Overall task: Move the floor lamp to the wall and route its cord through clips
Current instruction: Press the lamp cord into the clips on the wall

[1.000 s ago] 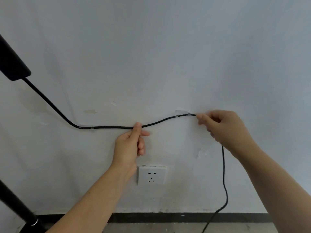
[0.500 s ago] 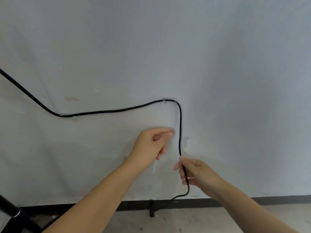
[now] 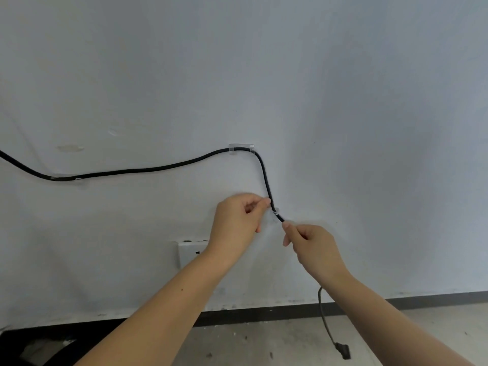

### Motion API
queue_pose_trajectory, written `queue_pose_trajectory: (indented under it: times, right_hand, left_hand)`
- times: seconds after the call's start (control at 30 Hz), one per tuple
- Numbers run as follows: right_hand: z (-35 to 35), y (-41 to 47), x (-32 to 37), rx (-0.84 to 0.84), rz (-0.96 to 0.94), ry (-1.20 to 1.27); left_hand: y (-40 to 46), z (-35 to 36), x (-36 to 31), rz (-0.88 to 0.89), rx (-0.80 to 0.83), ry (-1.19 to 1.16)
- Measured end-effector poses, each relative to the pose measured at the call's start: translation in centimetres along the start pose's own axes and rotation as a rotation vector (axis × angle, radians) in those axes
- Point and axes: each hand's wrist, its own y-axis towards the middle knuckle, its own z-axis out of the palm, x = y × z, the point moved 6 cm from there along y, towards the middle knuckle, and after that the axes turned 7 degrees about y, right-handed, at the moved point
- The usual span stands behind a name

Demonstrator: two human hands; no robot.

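Note:
A black lamp cord (image 3: pixel 158 169) runs along the white wall from the left edge. It passes a clear clip (image 3: pixel 67 178) at the left, then a second clear clip (image 3: pixel 241 148), and bends down to a small third clip (image 3: pixel 275 213). My left hand (image 3: pixel 237 220) pinches the cord just above that third clip. My right hand (image 3: pixel 310 245) grips the cord just below it. The loose end hangs behind my right forearm, with the plug (image 3: pixel 343 351) lying on the floor. The lamp itself is out of view.
A white wall socket (image 3: pixel 188 252) sits below the cord, partly hidden by my left forearm. A dark skirting strip (image 3: pixel 435 298) runs along the base of the wall above the concrete floor. A dark shape (image 3: pixel 31 347) fills the bottom left corner.
Both hands have closed in on the cord at the third clip: the left took hold above it, the right rose from lower down. The view dropped, showing the socket and plug.

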Motion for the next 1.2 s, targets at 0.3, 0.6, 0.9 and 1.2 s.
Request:
queue_pose_trajectory:
  times: [0.3, 0.6, 0.9, 1.2]
  right_hand:
    - [5.0, -1.0, -4.5, 0.221, 0.17, 0.146]
    - [9.0, -2.2, -3.3, 0.459, 0.283, 0.273]
    - [9.4, -3.7, -2.7, 0.534, 0.432, 0.577]
    - [10.4, -1.8, -6.4, 0.432, 0.504, 0.171]
  left_hand:
    - [0.0, 0.3, 0.3, -0.032, 0.078, -0.007]
    - [-1.1, -4.3, 2.8, -0.057, 0.154, 0.082]
    - [-10.0, -0.3, 13.7, -0.234, 0.803, 0.33]
    - [-11.9, -0.7, 21.8, -0.396, 0.736, 0.347]
